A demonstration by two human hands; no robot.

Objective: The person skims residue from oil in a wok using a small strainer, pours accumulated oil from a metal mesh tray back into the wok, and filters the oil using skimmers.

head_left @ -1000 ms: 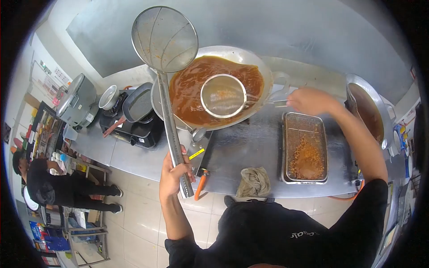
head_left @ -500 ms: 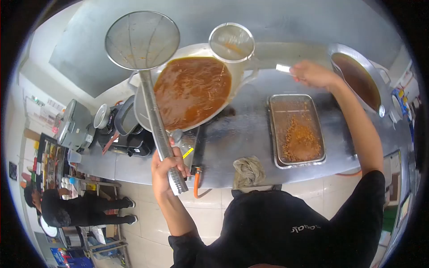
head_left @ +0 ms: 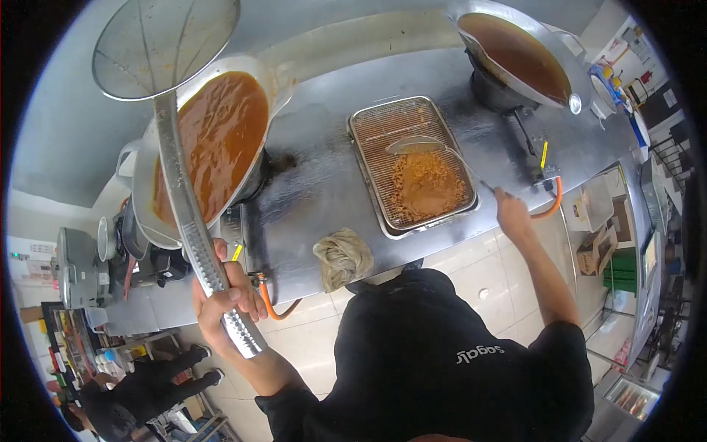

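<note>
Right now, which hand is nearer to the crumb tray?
The right hand. It is just off the tray's near right corner, holding a small strainer over it. The left hand grips a big skimmer, far left by the wok.

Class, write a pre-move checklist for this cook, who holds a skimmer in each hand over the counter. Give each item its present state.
1. Left hand grips big skimmer handle firmly: ok.
2. Right hand holds small skimmer handle: ok.
3. Small skimmer over tray, not the counter: ok.
4. Small skimmer emptied onto crumbs: cannot tell.
5. Big skimmer basket free of scraps: cannot tell; the mesh is too fine to judge.
6. Rag clear of the wok: ok.
</note>
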